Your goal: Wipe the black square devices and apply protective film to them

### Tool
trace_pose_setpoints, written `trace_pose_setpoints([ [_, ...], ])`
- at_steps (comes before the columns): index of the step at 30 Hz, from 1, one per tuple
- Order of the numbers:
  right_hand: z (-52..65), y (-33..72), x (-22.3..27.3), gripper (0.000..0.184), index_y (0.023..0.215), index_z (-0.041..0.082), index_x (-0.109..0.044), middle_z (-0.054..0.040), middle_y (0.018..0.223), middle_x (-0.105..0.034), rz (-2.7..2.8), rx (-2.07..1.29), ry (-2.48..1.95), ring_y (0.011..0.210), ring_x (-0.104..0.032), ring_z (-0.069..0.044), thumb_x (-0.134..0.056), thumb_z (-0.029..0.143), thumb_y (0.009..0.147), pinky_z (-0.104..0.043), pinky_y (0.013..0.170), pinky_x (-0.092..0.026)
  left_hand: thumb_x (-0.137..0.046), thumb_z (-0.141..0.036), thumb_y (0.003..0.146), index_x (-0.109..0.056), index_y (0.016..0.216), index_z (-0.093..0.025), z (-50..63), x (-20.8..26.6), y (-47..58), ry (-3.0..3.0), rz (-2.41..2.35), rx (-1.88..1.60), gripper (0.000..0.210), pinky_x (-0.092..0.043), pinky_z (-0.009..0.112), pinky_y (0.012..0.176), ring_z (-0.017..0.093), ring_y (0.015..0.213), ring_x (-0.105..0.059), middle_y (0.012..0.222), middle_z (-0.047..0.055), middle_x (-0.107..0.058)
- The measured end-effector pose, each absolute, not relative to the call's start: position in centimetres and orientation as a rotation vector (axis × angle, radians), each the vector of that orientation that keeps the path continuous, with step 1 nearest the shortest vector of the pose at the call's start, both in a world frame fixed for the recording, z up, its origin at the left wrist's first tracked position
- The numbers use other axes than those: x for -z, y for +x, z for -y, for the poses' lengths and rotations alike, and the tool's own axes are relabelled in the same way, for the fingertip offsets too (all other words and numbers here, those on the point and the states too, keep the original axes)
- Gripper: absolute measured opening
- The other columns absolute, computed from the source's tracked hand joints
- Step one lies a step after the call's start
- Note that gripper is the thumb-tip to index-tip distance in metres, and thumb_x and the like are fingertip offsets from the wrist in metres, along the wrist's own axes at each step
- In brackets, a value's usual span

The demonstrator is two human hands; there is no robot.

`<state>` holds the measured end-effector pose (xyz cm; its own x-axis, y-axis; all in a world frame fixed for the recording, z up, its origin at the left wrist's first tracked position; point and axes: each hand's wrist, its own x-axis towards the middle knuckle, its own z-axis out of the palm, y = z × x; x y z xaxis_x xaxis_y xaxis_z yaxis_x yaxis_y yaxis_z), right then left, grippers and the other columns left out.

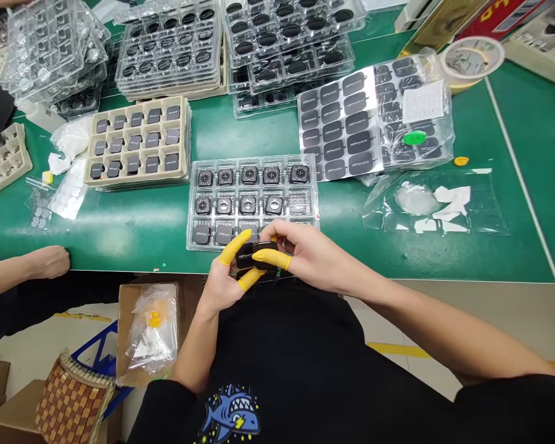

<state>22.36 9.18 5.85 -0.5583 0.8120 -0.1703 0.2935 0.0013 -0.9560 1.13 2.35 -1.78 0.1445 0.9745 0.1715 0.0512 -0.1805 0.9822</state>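
My left hand, with yellow finger cots, is closed around a black square watch body with pale lettering on its face. My right hand, also wearing yellow cots, pinches a dark flat piece against or just beside it; whether the two are joined I cannot tell. Both hands are at the table's front edge, over the near side of a clear plastic tray. Black watch bodies lie back up in its far two rows, and lettered dark faces show in the near row, partly hidden by my hands.
A beige tray of dark lettered squares stands left. Sheets of black stickers lie right, near a tape roll. Stacked clear trays fill the back. A co-worker's hand rests at left; an open carton sits below.
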Motion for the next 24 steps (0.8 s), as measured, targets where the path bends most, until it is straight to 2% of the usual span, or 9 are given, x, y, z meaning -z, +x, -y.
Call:
trace_pose_setpoints([
  [4, -11.1, 24.5, -6.4, 0.03, 0.113, 0.025, -0.078, -0.0052, 0.1, -0.077, 1.841, -1.397, -1.126, 0.082, -0.064, -0.022, -0.071, 0.052, 0.101, -0.036, 0.074, -0.051, -0.09, -0.04, 0.093, -0.064, 0.156, -0.034, -2.1, 1.9, 0.1, 1.407, -1.127, -1.237, 0.068, -0.077, 0.032, 0.082, 0.018, 0.086, -0.086, 0.107, 0.002, -0.084],
  [8, -15.0, 27.9, -4.8, 0.023, 0.105, 0.024, -0.078, -0.0076, 0.102, -0.079, 1.85, -1.007, -1.432, 0.087, -0.067, -0.024, -0.071, 0.045, 0.099, -0.039, 0.08, -0.051, -0.097, -0.035, 0.086, -0.071, 0.147, -0.034, -1.1, 2.2, -1.4, 1.327, -1.241, -1.323, 0.066, -0.074, 0.024, 0.079, 0.014, 0.084, -0.083, 0.103, -0.001, -0.083],
  [13, -17.6, 29.2, -0.9, 0.021, 0.097, 0.024, -0.078, -0.0088, 0.103, -0.081, 2.044, -0.957, -1.579, 0.093, -0.07, -0.027, -0.065, 0.04, 0.103, -0.04, 0.081, -0.05, -0.1, -0.035, 0.08, -0.077, 0.139, -0.031, 0.2, 3.6, -2.6, 1.245, -1.381, -1.388, 0.063, -0.073, 0.025, 0.076, 0.016, 0.085, -0.083, 0.11, 0.002, -0.084],
  [21, -17.1, 28.1, 1.4, 0.026, 0.105, 0.025, -0.082, -0.0108, 0.101, -0.077, 2.126, -0.788, -1.621, 0.105, -0.065, -0.031, -0.058, 0.035, 0.107, -0.045, 0.083, -0.052, -0.099, -0.039, 0.082, -0.075, 0.142, -0.037, 0.3, 4.1, -2.8, 1.243, -1.426, -1.381, 0.065, -0.074, 0.027, 0.081, 0.016, 0.088, -0.084, 0.111, -0.002, -0.085],
  [24, -16.8, 27.8, 1.8, 0.028, 0.109, 0.025, -0.082, -0.0138, 0.114, -0.074, 2.125, -0.698, -1.665, 0.116, -0.062, -0.034, -0.06, 0.041, 0.109, -0.046, 0.083, -0.052, -0.099, -0.035, 0.082, -0.074, 0.144, -0.04, 0.0, 3.8, -2.8, 1.248, -1.415, -1.406, 0.067, -0.073, 0.023, 0.081, 0.014, 0.089, -0.084, 0.113, -0.002, -0.086],
])
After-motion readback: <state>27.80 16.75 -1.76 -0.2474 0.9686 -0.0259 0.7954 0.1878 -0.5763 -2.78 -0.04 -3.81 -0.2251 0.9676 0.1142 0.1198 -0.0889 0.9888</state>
